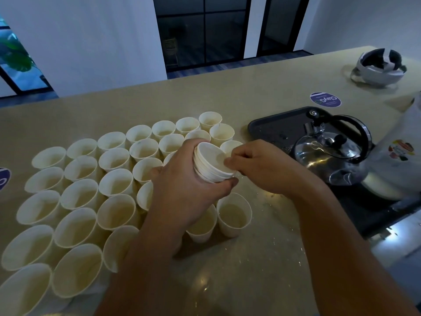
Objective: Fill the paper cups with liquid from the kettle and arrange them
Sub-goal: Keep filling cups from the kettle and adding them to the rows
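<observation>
Here, nearest the camera, the two forearms reach out over the bench. The left hand is wrapped around a nested stack of cups, held on its side above the bench with the bottoms turned toward the right; its grip is closed on the stack, thumb underneath. The right hand pinches at the bottom rim of the outermost cup, its fingers curled onto it, apparently to peel one free.

Judging by their look, these cups are very light, thin-walled and easily crushed, and nested ones tend to stick. The safest place to take hold is the stiff rolled rim or base ring, not the soft middle of the wall. Once filled, a cup would be best held low and gently, since squeezing would slop the liquid.

Just below the stack stand two filled cups, side by side. Left of the stack and beyond it, rows of cups crowd the bench, most showing pale liquid inside. Right of the stack a shiny metal kettle with a black handle sits on a dark tray; it will be heavy and smooth, so the handle is the part to grasp. Beyond the kettle lies a round purple sticker, and farther still a white headset.
</observation>
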The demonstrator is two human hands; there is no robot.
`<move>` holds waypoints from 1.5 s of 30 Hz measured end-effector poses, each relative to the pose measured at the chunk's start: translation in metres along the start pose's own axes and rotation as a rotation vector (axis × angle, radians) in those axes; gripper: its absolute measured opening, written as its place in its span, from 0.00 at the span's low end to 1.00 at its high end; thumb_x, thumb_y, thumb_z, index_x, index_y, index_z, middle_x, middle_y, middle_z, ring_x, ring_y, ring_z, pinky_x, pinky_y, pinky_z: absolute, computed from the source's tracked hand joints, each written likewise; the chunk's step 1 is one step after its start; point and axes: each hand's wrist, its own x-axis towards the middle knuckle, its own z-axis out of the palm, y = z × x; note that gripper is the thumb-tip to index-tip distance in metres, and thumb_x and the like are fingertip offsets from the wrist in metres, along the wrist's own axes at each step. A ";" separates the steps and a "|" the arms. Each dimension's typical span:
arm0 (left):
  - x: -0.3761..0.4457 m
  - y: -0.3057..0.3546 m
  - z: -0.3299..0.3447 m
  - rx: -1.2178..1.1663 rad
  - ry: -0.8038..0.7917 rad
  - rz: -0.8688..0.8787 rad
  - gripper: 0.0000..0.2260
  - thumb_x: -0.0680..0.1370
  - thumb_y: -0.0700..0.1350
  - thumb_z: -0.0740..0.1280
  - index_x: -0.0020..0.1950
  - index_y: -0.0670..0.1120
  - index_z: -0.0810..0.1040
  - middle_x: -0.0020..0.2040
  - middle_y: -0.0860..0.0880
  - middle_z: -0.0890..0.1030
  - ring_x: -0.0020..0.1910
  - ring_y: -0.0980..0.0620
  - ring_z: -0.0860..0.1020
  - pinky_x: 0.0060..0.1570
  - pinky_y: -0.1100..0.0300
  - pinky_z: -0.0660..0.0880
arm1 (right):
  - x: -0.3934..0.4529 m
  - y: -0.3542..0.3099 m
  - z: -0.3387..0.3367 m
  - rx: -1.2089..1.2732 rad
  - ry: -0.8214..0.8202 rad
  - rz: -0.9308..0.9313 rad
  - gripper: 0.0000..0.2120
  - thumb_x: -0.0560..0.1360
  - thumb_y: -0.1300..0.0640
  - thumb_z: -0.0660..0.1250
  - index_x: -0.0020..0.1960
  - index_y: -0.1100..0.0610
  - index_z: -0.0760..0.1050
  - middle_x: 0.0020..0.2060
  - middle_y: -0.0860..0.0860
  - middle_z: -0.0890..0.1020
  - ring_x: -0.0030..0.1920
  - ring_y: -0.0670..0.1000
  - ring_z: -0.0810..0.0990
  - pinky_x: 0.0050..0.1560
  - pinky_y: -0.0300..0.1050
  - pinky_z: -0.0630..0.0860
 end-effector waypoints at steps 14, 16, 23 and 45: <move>-0.004 0.009 -0.012 -0.023 0.055 0.028 0.31 0.60 0.65 0.78 0.55 0.70 0.63 0.48 0.69 0.75 0.52 0.60 0.75 0.59 0.40 0.72 | -0.021 -0.013 -0.031 0.414 0.235 -0.017 0.21 0.80 0.59 0.64 0.28 0.54 0.71 0.24 0.45 0.68 0.27 0.46 0.63 0.30 0.40 0.61; -0.002 0.004 -0.015 -0.012 0.090 -0.019 0.31 0.61 0.65 0.78 0.56 0.69 0.64 0.49 0.69 0.73 0.54 0.55 0.75 0.61 0.40 0.71 | -0.028 -0.016 -0.044 0.522 0.409 0.008 0.22 0.79 0.59 0.65 0.26 0.53 0.71 0.22 0.45 0.67 0.24 0.46 0.62 0.26 0.38 0.61; 0.004 -0.002 -0.027 -0.132 0.216 -0.092 0.35 0.62 0.62 0.79 0.63 0.63 0.64 0.56 0.60 0.71 0.59 0.53 0.73 0.63 0.41 0.73 | -0.031 0.010 -0.053 0.229 0.667 0.093 0.16 0.81 0.55 0.64 0.36 0.57 0.76 0.25 0.48 0.71 0.25 0.44 0.67 0.26 0.34 0.66; -0.006 0.008 -0.017 -0.121 0.014 -0.071 0.41 0.67 0.58 0.78 0.70 0.62 0.54 0.61 0.57 0.65 0.63 0.53 0.68 0.71 0.42 0.63 | 0.002 0.088 0.014 0.027 0.312 0.265 0.27 0.82 0.35 0.51 0.35 0.51 0.71 0.31 0.48 0.74 0.33 0.48 0.72 0.41 0.46 0.70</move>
